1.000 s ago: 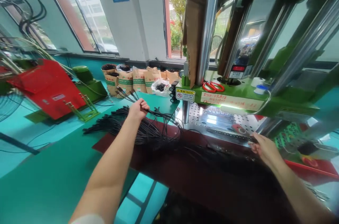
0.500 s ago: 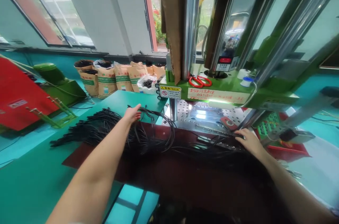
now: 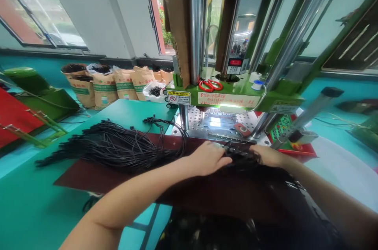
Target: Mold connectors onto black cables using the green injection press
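Long black cables [image 3: 118, 145] lie in a thick bundle across the green table and the brown board [image 3: 71, 175]. My left hand [image 3: 208, 157] is over the board in front of the machine, at the left side of the dark cable ends [image 3: 240, 157]; its thumb points right and its other fingertips are hidden. My right hand [image 3: 265, 155] is at the right side of these ends, its fingers hidden behind the black pieces. A small loop of cables [image 3: 165, 122] rests on the table's back edge, touched by neither hand.
The green press [image 3: 277, 98] with metal columns stands behind the board, red-handled scissors [image 3: 210, 85] on its ledge. A perforated metal plate [image 3: 193, 118] lies beneath it. A red bin [image 3: 298, 151] is at the right; paper sacks [image 3: 103, 88] stand behind the green table [image 3: 23, 199].
My left hand has let go of the cable loop at the back left and moved right, close to my right hand. The camera view has shifted to the right.
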### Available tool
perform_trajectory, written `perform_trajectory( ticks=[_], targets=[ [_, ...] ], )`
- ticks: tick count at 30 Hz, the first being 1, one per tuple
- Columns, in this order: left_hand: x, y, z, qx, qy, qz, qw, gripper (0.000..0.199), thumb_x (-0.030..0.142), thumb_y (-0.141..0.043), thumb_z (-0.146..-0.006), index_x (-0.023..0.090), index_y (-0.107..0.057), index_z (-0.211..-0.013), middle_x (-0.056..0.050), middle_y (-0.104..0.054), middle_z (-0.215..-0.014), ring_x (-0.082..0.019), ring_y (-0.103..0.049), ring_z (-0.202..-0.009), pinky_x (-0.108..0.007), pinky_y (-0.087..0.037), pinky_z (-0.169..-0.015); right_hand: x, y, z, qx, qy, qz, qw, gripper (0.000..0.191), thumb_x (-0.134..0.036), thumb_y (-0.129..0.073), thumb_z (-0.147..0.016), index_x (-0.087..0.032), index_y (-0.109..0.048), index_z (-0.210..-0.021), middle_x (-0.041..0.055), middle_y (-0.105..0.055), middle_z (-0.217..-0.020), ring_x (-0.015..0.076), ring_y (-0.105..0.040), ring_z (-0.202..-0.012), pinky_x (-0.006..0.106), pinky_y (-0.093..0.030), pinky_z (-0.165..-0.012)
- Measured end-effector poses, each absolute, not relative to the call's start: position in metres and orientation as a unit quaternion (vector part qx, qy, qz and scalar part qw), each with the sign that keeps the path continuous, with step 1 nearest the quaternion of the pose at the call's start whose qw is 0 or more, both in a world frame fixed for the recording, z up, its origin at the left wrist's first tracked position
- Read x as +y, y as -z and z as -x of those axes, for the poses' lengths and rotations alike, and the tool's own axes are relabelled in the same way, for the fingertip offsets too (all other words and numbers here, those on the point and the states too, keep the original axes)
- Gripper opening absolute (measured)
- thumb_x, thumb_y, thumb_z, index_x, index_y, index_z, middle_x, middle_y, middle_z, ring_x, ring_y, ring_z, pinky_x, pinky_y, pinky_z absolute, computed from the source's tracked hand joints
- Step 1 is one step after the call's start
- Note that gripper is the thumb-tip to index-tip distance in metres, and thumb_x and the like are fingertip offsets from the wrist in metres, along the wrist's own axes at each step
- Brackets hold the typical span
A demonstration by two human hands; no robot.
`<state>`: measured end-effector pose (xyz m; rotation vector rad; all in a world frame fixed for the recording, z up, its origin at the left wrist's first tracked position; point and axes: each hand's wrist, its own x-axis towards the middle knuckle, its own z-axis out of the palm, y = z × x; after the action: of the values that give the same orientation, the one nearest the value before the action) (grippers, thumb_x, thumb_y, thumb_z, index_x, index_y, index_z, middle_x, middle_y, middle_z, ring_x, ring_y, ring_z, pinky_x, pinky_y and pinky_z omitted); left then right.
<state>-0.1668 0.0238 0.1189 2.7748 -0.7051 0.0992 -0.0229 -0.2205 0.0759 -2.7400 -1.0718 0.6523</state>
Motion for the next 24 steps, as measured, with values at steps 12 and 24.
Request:
perform_trajectory(
  ticks=[12,24],
  targets=[
    [0.022,-0.083,0.210,-0.291,0.051,-0.932,0.210,0.056,0.056,-0.030,-0.083,0.013,-0.055,-0.110,-0.010,-0.060,-0.100,-0.021,-0.053,-0.095,-0.033,-0.034,-0.088,-0.189,-0.105,0.009,-0.330,-0.193,0.923,0.043,0.023,0.000,-0.045,-0.056,-0.019,-0.048,-0.070,-0.0005,-0.052,-0.065,0.0144,-0.048,-0.057,0.023,-0.024,-0.049],
    [-0.016,-0.059,0.106,-0.005,0.146,-0.827,0.543,0.057,0.067,-0.052,-0.062,0.013,-0.063,-0.074,-0.005,-0.062,-0.069,-0.016,-0.054,-0.064,-0.026,-0.038,-0.059,-0.152,-0.107,-0.058,-0.220,-0.087,0.958,0.163,0.017,-0.017,-0.058,-0.075,-0.016,-0.060,-0.092,0.0043,-0.061,-0.084,0.0159,-0.057,-0.076,0.026,-0.044,-0.064]
  ],
)
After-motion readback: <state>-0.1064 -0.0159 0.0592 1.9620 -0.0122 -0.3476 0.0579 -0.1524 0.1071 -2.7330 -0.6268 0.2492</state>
